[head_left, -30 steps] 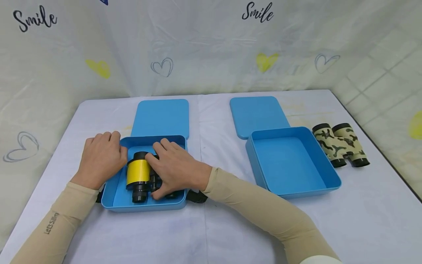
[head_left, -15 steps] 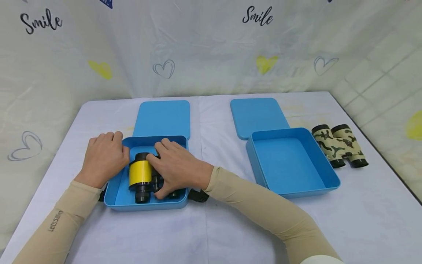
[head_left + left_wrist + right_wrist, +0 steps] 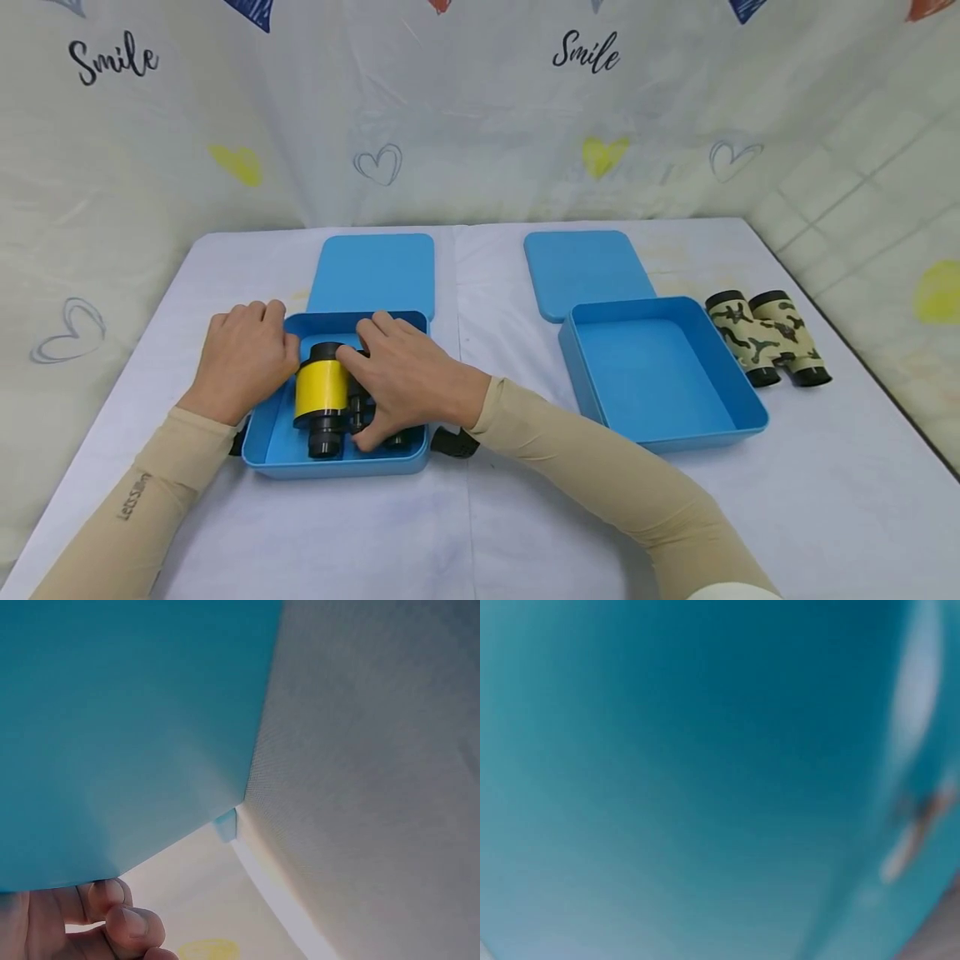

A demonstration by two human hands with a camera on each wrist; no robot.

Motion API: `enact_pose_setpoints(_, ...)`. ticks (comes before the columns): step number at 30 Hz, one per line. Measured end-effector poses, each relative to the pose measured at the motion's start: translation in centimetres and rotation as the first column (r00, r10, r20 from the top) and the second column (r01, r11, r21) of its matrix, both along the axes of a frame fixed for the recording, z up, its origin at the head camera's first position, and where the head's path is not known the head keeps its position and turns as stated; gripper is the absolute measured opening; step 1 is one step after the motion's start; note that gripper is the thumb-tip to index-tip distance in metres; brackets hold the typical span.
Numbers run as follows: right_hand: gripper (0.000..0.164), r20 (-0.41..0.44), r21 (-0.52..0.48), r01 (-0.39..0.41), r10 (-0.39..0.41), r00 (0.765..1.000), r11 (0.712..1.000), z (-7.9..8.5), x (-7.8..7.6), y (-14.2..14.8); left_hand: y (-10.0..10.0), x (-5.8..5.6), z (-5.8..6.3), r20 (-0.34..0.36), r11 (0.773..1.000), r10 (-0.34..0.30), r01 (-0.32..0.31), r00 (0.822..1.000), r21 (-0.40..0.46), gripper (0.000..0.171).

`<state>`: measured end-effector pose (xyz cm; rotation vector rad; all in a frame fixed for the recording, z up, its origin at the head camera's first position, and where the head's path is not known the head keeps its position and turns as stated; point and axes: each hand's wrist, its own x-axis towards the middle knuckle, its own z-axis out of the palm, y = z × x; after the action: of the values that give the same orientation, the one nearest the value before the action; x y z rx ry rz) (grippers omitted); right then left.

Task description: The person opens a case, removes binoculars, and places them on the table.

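In the head view, black-and-yellow binoculars (image 3: 322, 388) lie inside the left blue box (image 3: 337, 470). My right hand (image 3: 408, 371) reaches over the box's right side and grips the binoculars' right barrel, mostly covering it. My left hand (image 3: 243, 358) grips the box's upper left rim with curled fingers. Those fingers (image 3: 135, 922) show at the lower edge of the box wall (image 3: 135, 735) in the left wrist view. Blurred blue wall (image 3: 667, 787) fills most of the right wrist view.
A second blue box (image 3: 667, 367), with nothing in it, stands at right. Camouflage binoculars (image 3: 768, 337) lie beside it near the table's right edge. Flat blue lids lie behind the boxes, one at left (image 3: 375, 271) and one at right (image 3: 588, 271). A black strap (image 3: 453, 442) pokes out beside the left box.
The head view has tilted up slightly, showing more of the backdrop. Both hands keep their places on the left box and the yellow binoculars.
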<state>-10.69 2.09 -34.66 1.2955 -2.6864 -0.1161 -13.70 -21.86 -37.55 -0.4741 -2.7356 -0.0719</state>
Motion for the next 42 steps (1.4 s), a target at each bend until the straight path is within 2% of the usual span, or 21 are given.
enact_pose_setpoints(8,0.090,-0.008,-0.014,-0.013,0.013,1.000,1.000,0.0,0.0,0.0,-0.2,0.1,0.0,0.039,1.000,0.005,-0.005,0.999,0.016,0.017)
enact_pose_setpoints(15,0.090,-0.035,-0.029,-0.013,0.012,0.999,0.999,0.1,-0.2,0.1,-0.4,0.0,0.0,0.037,0.999,-0.008,0.007,0.999,0.040,0.016)
enact_pose_setpoints(30,0.095,-0.040,-0.080,-0.010,0.007,0.999,0.997,0.1,-0.1,0.7,-0.3,-0.3,0.0,0.079,0.998,-0.009,0.004,0.997,0.066,0.018)
enact_pose_setpoints(38,0.091,0.009,-0.166,0.001,0.001,1.000,0.986,-0.3,-0.2,1.2,-0.2,-0.2,0.1,0.133,0.997,0.005,-0.015,0.991,0.072,0.019)
enact_pose_setpoints(42,0.089,0.008,-0.186,0.003,-0.001,1.000,0.983,-0.5,-0.3,1.2,-0.2,-0.2,0.1,0.132,0.998,0.004,-0.013,0.991,0.067,0.019)
